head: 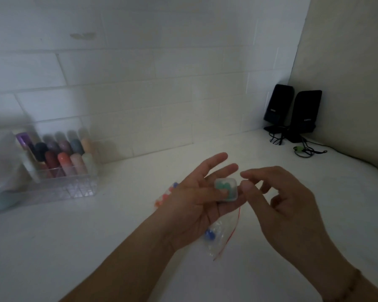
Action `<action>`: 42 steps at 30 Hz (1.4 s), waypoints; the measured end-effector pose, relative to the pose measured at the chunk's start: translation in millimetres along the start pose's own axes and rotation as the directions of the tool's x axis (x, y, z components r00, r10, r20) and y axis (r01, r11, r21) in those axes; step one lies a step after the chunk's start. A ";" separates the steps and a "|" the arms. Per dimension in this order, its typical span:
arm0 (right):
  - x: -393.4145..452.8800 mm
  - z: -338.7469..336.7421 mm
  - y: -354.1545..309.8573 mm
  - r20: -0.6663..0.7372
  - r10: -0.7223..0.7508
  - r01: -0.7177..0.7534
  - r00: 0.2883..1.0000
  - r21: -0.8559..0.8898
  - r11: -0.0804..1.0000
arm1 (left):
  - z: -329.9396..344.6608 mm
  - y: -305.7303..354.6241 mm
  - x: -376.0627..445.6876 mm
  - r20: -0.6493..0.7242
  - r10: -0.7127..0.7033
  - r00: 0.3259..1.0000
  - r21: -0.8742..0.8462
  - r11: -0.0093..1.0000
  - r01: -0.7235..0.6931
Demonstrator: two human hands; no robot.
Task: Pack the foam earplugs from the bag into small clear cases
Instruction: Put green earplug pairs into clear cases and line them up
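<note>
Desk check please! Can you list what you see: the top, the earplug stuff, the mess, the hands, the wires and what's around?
Surface: white desk, dim light.
Job's things: clear case with green earplugs inside; bag under the hands, a blue earplug in it.
Clutter: organizer of coloured tubes, left.
Hands: left hand holds the case; right hand beside it, holding nothing.
Cables: black wires by the speakers.
Surroundings: white brick wall.

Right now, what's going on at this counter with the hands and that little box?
A person is packing foam earplugs. The left hand holds a small clear case with green earplugs inside, while the right hand pinches at its edge, apparently closing it. The clear bag with more earplugs lies on the white counter beneath.
</note>
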State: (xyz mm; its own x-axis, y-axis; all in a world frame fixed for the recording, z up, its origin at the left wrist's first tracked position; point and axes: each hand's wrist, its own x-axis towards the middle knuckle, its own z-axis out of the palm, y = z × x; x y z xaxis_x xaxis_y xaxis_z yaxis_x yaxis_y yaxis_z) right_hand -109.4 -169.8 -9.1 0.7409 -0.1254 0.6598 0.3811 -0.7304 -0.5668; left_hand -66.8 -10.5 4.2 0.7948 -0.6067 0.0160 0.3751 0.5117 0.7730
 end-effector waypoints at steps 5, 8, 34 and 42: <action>1.6 3.3 5.2 0.130 0.057 -0.057 0.990 -0.003 0.998 | 1.7 -2.5 -3.9 0.084 0.085 0.993 0.285 0.953 -0.105; 5.2 0.1 1.6 0.153 0.120 -0.139 0.981 0.120 0.983 | 3.9 -6.0 -3.2 0.093 0.162 0.982 0.482 0.856 -0.187; 12.2 31.7 65.7 0.193 -0.065 0.174 0.979 -0.631 0.756 | -34.2 5.8 1.7 0.156 0.028 0.987 0.894 -0.429 -0.129; 10.4 31.3 70.6 0.303 0.022 0.205 0.953 -0.696 0.688 | -28.8 -5.2 4.5 0.275 0.097 0.957 0.903 -0.368 -0.222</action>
State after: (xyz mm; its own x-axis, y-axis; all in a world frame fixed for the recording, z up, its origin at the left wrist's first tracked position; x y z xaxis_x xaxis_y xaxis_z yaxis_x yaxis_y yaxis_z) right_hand -57.4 -201.6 -57.7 0.8819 0.0675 0.4666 0.0292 -0.9956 0.0890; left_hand -51.5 1.6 -18.0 0.6657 -0.6977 0.2646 -0.7452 -0.6031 0.2845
